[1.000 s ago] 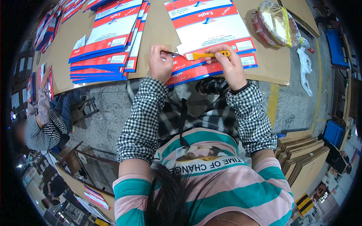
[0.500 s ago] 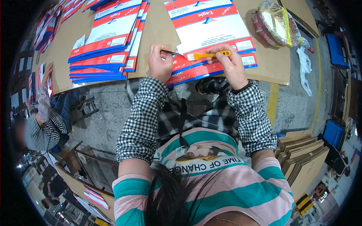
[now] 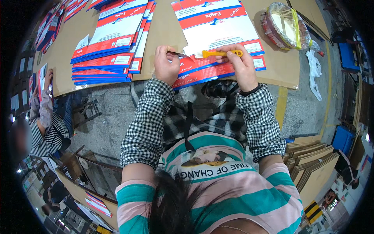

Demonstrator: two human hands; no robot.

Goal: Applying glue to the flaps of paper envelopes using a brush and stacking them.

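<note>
My left hand (image 3: 166,64) pinches the lifted, curling edge of a flap on a red, white and blue printed cardboard sleeve (image 3: 204,70), lying at the table's near edge. In my right hand (image 3: 242,68) is a small brush (image 3: 212,54) with a yellow handle and pale bristles. Its bristles point left, over the sleeve near the raised flap. More printed sleeves (image 3: 218,29) lie flat just beyond, overlapping this one. Whether the bristles touch the card, I cannot tell.
A stack of printed sleeves (image 3: 105,50) stands on the left of the brown table. At the right, a plastic-lined bowl (image 3: 284,25) holds a pale substance; a white plastic bag (image 3: 313,72) hangs nearby. Cardboard sheets (image 3: 313,160) lean at lower right. Another person (image 3: 50,132) works at far left.
The brush and my right hand have shifted slightly; the bristles are now a little farther up the sleeve. My left hand keeps its grip on the flap, almost still.
</note>
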